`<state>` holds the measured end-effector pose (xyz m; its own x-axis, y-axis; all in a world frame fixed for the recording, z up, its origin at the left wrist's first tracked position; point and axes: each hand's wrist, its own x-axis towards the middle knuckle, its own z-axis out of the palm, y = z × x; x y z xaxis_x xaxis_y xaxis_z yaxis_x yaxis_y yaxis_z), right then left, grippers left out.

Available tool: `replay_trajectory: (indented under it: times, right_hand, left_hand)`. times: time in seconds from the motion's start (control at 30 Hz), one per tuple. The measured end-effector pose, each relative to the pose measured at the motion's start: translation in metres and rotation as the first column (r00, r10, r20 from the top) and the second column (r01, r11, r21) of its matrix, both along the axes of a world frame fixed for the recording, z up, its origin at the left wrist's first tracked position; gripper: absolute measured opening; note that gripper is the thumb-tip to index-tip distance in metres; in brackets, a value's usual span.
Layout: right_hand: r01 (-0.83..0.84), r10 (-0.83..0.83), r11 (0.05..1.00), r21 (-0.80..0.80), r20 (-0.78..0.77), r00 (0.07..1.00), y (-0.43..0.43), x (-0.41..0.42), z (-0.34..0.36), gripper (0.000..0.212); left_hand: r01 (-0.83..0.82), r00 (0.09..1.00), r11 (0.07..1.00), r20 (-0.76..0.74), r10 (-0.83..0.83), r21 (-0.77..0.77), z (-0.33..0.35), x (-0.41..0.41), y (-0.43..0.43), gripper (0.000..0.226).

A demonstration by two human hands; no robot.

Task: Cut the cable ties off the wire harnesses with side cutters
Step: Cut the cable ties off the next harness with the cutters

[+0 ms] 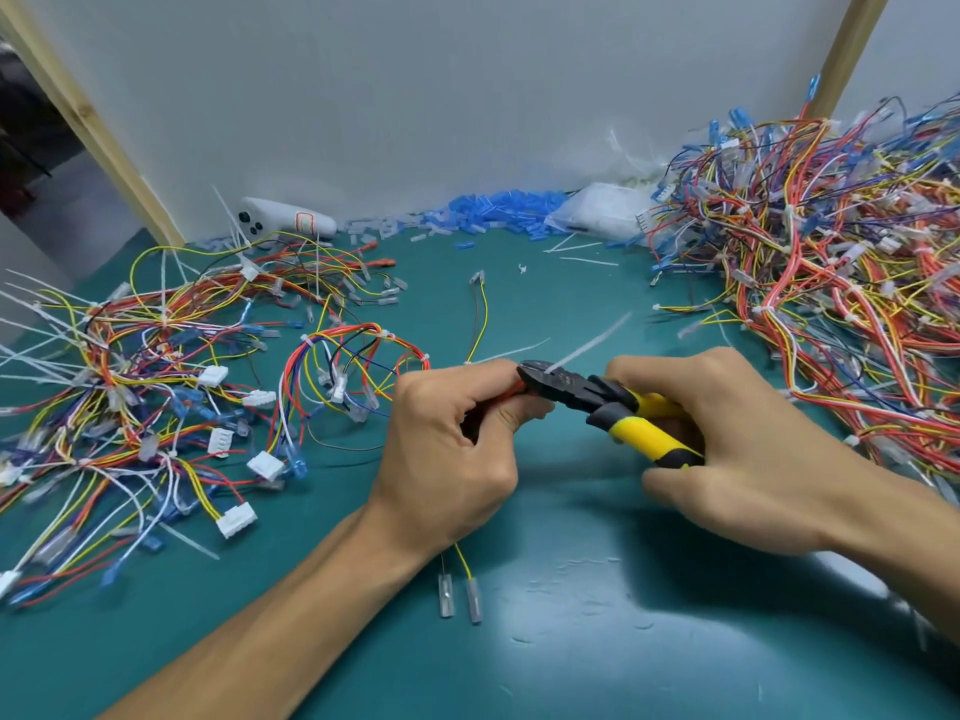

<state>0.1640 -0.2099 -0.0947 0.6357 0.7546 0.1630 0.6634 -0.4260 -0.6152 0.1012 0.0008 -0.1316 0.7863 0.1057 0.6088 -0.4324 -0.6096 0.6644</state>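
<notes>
Cutters [571, 388] are clamping a white tie [592, 346] at mid table [571, 537]; we're gripping their handles with our right hand [753, 449], left hand [452, 449] pinching the harness [374, 332].

- Left hand [447, 449], centre of frame: bare, uncovered.
- Left forearm [291, 615]: bare right down to the lower-left edge.
- Right hand [737, 439], right of centre: bare.
- Right forearm [893, 527]: bare to the right edge.
</notes>
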Motion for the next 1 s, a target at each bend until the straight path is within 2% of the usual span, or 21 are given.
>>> replay_trajectory:
  times: [0.23,0.37,0.5,0.67,0.83,1.0]
  right_hand:
    - [0.045,-0.042,0.998,-0.035,0.076,0.996,0.003,-0.003,-0.002,0.017]
    - [0.074,-0.064,0.995,-0.064,0.155,0.986,0.004,-0.002,-0.006,0.029]
    - [0.065,-0.067,0.998,0.018,0.232,0.970,0.002,0.001,-0.005,0.042]
    - [0.067,-0.122,0.978,0.196,0.282,0.952,-0.001,0.007,-0.002,0.032]
    - [0.059,-0.105,0.983,0.174,0.267,0.958,0.000,0.009,-0.004,0.045]
    - [0.081,-0.123,0.981,0.175,0.246,0.961,0.003,0.004,-0.008,0.029]
  left_hand:
    - [0.002,1.000,1.000,0.006,-0.002,-0.024,0.002,-0.001,0.000,0.019]
    - [-0.071,0.997,0.997,0.017,0.071,0.006,0.004,0.000,0.000,0.019]
    - [-0.123,0.991,0.991,0.064,0.120,0.059,0.005,0.000,0.000,0.015]
    - [-0.067,0.997,0.987,-0.037,0.062,-0.144,0.003,0.002,0.000,0.020]
    - [-0.059,0.998,0.994,-0.025,0.057,-0.087,0.005,0.000,0.000,0.028]
    - [-0.085,0.996,0.995,-0.033,0.083,-0.053,0.004,0.001,0.000,0.019]
